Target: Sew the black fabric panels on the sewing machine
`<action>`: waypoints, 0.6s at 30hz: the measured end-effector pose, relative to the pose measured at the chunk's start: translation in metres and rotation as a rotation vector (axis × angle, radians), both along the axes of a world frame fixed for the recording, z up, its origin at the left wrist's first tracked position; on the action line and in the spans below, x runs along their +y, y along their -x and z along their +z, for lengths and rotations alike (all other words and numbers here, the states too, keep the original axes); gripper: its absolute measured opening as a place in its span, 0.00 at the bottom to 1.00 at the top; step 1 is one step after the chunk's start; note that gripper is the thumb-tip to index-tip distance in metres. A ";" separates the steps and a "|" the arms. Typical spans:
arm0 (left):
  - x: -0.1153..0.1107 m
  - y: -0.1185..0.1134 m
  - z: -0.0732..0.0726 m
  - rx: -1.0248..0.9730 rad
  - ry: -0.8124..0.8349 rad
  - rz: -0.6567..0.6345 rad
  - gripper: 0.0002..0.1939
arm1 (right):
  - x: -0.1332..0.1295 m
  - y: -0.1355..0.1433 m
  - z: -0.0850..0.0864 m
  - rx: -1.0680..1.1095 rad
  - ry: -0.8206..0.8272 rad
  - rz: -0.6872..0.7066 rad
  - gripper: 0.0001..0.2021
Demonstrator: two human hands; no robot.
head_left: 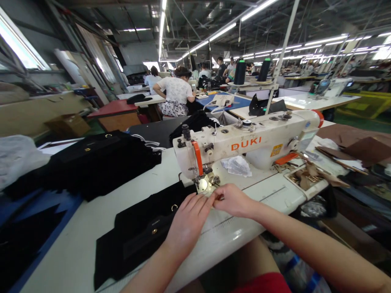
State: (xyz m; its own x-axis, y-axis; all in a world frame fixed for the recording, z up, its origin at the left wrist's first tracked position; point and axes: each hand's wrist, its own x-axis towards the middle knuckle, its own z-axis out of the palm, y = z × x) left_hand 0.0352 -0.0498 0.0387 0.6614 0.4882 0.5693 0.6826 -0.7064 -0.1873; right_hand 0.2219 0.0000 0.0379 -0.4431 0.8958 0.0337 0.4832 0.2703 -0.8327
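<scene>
A white sewing machine [244,140] marked DUKI stands on the white table, its needle area lit. Under the needle lies the edge of a black fabric piece [137,224] with metal fittings. My left hand [191,217] rests palm down on the right edge of that fabric, fingers stretched toward the needle. Just in front of the needle, my right hand [232,199] has its fingers pinched together beside my left fingertips. What the right fingers hold is too small to make out.
A stack of black pieces [100,162] lies at the left, beside a plastic bag [21,158]. Right of the machine is a tray [305,179] of small parts. Brown sheets [366,146] lie farther right. A person [177,91] sits at another table ahead.
</scene>
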 end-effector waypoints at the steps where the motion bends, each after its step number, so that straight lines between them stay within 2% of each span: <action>1: 0.003 0.003 0.000 -0.022 0.015 -0.010 0.19 | -0.002 0.010 -0.002 0.054 0.061 0.019 0.06; 3: 0.008 0.017 -0.003 -0.079 0.047 -0.017 0.16 | -0.002 0.021 -0.007 0.140 0.158 0.035 0.06; 5: 0.013 0.035 -0.007 -0.133 0.068 0.007 0.14 | 0.001 0.025 -0.012 0.167 0.145 0.011 0.06; 7: 0.019 0.051 -0.009 -0.183 0.081 0.071 0.13 | 0.003 0.023 -0.017 0.124 -0.002 -0.034 0.07; 9: 0.025 0.061 -0.011 -0.214 0.091 0.139 0.13 | 0.000 0.022 -0.022 0.038 -0.220 -0.022 0.08; 11: 0.033 0.065 -0.014 -0.187 0.093 0.157 0.14 | -0.006 0.022 -0.027 -0.065 -0.430 0.091 0.08; 13: 0.039 0.065 -0.019 -0.095 0.085 0.121 0.14 | -0.013 0.024 -0.033 -0.162 -0.578 0.230 0.10; 15: 0.044 0.064 -0.024 0.021 0.113 0.078 0.15 | -0.019 0.026 -0.038 -0.240 -0.655 0.302 0.12; 18: 0.046 0.063 -0.027 0.151 0.220 0.064 0.18 | -0.023 0.027 -0.042 -0.313 -0.693 0.315 0.13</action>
